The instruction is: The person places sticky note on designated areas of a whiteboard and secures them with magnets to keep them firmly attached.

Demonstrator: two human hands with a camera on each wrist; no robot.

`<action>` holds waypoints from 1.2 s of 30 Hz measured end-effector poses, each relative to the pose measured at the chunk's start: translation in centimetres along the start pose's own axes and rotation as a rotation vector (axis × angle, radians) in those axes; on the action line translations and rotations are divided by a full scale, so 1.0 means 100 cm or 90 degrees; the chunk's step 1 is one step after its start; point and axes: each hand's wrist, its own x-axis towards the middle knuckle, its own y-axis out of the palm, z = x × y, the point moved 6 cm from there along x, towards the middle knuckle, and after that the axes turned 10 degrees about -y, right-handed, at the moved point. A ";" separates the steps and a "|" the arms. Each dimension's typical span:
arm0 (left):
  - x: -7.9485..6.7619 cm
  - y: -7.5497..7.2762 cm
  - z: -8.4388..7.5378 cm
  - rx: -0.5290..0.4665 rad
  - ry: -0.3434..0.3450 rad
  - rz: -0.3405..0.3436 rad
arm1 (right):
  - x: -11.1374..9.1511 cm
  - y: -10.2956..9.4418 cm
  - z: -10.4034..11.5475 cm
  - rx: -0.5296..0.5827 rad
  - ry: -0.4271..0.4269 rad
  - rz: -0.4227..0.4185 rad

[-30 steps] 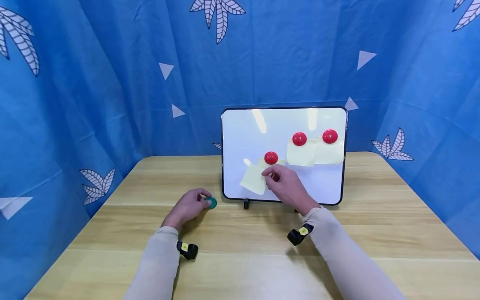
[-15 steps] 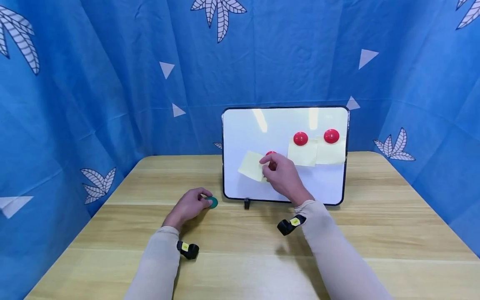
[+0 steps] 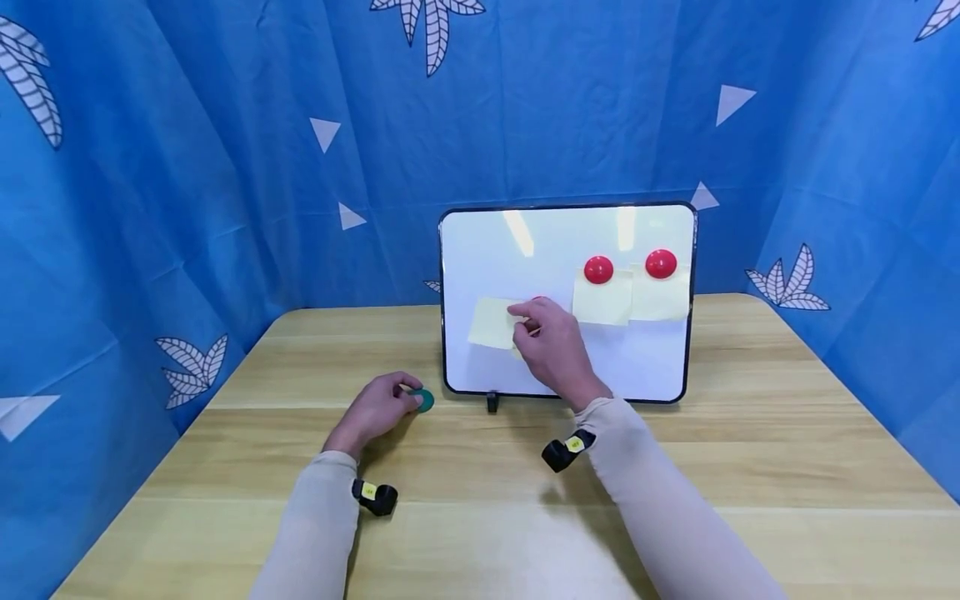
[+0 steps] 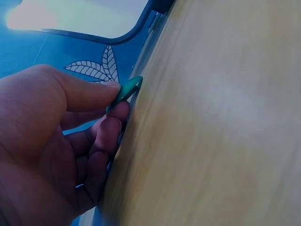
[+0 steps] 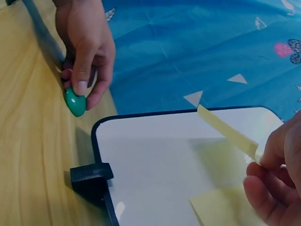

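My left hand [image 3: 378, 407] pinches a round green magnet [image 4: 128, 91] between thumb and fingers, close over the table left of the whiteboard [image 3: 480, 250]. In front of the board my right hand [image 3: 553, 343] pinches a pale yellow sticky note [image 5: 228, 132] by its edge. That note stands off the white surface in the right wrist view and casts a shadow there. Behind the right hand another yellow note [image 5: 218, 207] is on the board, under a red magnet [image 3: 538, 298] that the hand mostly hides.
Two more yellow notes hang on the board's right side, each under a red magnet [image 3: 598, 270]. A black foot [image 3: 492, 402] supports the board on the wooden table [image 3: 465, 533]. A blue patterned curtain [image 3: 570, 100] surrounds the table at the back and sides.
My right hand has moved up and slightly left with the sticky note, which has turned from hanging tilted to nearly level. My left hand stays in place with the green magnet.
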 end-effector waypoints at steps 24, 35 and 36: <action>0.001 -0.008 0.000 -0.125 0.017 -0.052 | -0.004 0.013 0.002 -0.018 -0.038 -0.059; -0.004 -0.013 -0.008 -0.223 0.044 -0.086 | -0.007 0.018 0.001 -0.033 -0.027 -0.031; -0.004 -0.014 -0.008 -0.232 0.046 -0.086 | -0.007 0.019 0.002 -0.038 -0.031 -0.028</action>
